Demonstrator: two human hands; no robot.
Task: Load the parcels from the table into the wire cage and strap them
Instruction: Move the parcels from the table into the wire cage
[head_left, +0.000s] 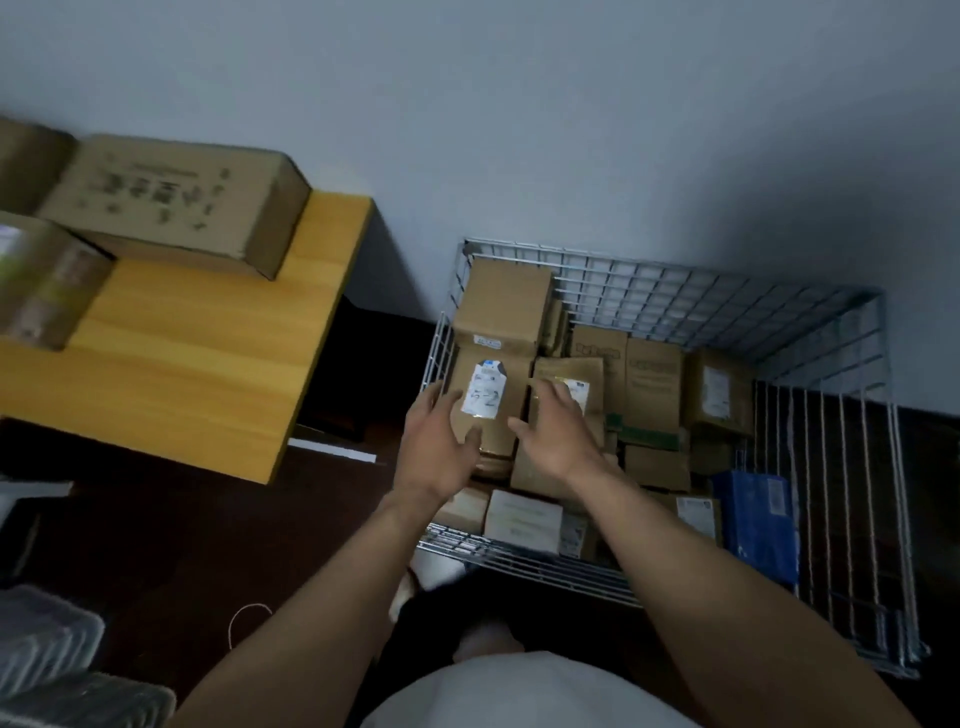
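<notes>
Both hands are over the wire cage (649, 291), which sits on the dark floor against the grey wall, right of the bench (197, 364). Left hand (441, 441) is wide, fingers spread and relaxed, at the left edge of a small brown parcel with a white label (488, 400). Right hand (556, 431) is also wide, fingers splayed, at that parcel's right edge and partly over the neighbouring labelled parcel (576, 384). Neither hand is wrapped round anything; can't tell if the fingertips actually touch the cardboard. The small labelled parcel lies in the cage's front-left area on top of other boxes, just in front of a tall carton (501, 301) in the back-left corner. The cage is well filled: brown cartons (652, 379) across the middle, a green-taped box (649, 436), a white box (524, 514) by the near wall, a blue parcel (758, 519) upright against the right side. On the bench: a large printed carton (176, 202) near the far edge, a smaller taped box (47, 280) at the left, blurred, and part of a third at the frame edge. A thin white cord (249, 618) loops on the floor.
</notes>
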